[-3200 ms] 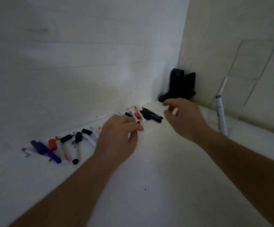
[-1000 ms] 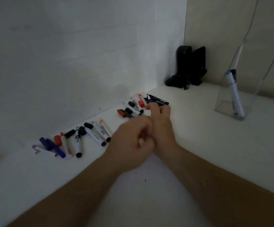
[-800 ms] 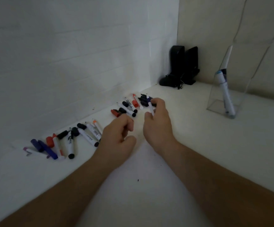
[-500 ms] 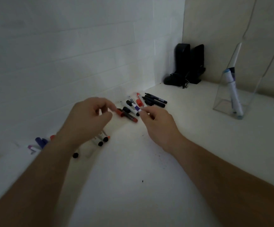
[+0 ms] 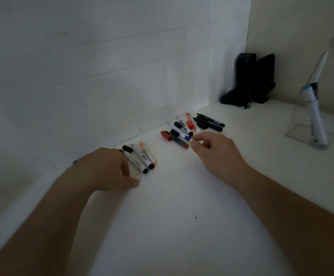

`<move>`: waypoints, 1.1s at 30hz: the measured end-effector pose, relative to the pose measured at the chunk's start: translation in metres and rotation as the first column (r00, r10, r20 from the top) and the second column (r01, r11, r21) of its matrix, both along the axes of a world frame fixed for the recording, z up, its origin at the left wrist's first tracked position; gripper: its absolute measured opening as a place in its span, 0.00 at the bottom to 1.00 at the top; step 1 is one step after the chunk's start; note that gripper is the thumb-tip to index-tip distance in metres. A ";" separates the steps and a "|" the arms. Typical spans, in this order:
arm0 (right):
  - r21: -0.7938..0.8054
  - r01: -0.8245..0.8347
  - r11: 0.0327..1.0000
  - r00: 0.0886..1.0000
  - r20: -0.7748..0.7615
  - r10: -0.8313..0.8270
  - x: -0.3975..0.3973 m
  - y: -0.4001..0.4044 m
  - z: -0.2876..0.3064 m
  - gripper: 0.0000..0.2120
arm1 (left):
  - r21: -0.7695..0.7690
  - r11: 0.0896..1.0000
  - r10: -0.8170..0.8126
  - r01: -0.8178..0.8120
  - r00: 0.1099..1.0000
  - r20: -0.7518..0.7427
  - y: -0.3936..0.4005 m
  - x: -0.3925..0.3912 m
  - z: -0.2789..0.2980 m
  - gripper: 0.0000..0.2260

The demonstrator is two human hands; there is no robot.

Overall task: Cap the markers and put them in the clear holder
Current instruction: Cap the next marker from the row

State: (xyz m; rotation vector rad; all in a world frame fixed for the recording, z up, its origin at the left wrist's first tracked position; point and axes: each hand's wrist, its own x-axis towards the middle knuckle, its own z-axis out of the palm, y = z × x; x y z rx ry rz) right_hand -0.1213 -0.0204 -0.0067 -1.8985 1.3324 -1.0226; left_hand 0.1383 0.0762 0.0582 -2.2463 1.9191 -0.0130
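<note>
Right hand pinches a blue-ended marker by its tip, near the worktop's back edge. Left hand hangs curled over the loose markers; can't tell if it holds anything. Light, stiff and probably slick, so grab mid-barrel. Holder stands far right.

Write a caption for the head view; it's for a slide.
Right hand pinches a blue-banded marker; left hand reaches among loose markers.

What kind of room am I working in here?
Probably a home or office desk corner: a white counter against a white brick wall, with black speakers and loose whiteboard markers beside a clear holder.
</note>
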 end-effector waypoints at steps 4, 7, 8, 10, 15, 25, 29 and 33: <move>-0.017 -0.018 1.000 0.999 -0.031 0.017 0.000 0.001 0.000 0.10 | -0.043 0.999 -0.023 0.022 0.999 -0.033 0.000 0.005 -0.009 0.19; -0.014 -0.024 1.000 1.000 -0.014 0.024 -0.001 0.000 -0.001 0.10 | -0.054 0.998 -0.032 0.029 0.998 -0.061 0.003 0.003 -0.006 0.20; -0.017 -0.030 0.999 0.999 -0.020 0.029 -0.001 0.000 -0.001 0.09 | -0.050 0.998 -0.038 0.034 0.996 -0.078 0.005 0.002 -0.005 0.19; -0.014 -0.042 0.999 0.999 -0.035 0.042 -0.001 0.000 -0.001 0.10 | -0.072 0.996 -0.068 0.060 0.991 -0.114 0.006 0.000 -0.001 0.18; -0.008 -0.042 0.999 0.999 -0.024 0.042 -0.002 -0.001 -0.002 0.12 | -0.122 0.988 -0.112 0.092 0.980 -0.164 0.003 -0.010 -0.001 0.11; -0.023 -0.052 0.998 0.996 0.076 0.054 -0.004 0.000 0.006 0.06 | -0.181 0.972 -0.211 0.149 0.893 -0.398 -0.012 -0.037 0.014 0.01; -0.161 0.029 0.986 0.994 0.113 -0.011 -0.017 -0.005 0.017 0.02 | -0.459 0.887 -0.405 0.045 0.551 -0.729 -0.038 -0.067 0.012 0.04; -0.417 0.037 0.908 0.996 0.085 -0.002 -0.027 -0.009 0.022 0.02 | -0.578 0.762 -0.515 -0.293 0.268 -0.814 -0.049 -0.090 -0.014 0.08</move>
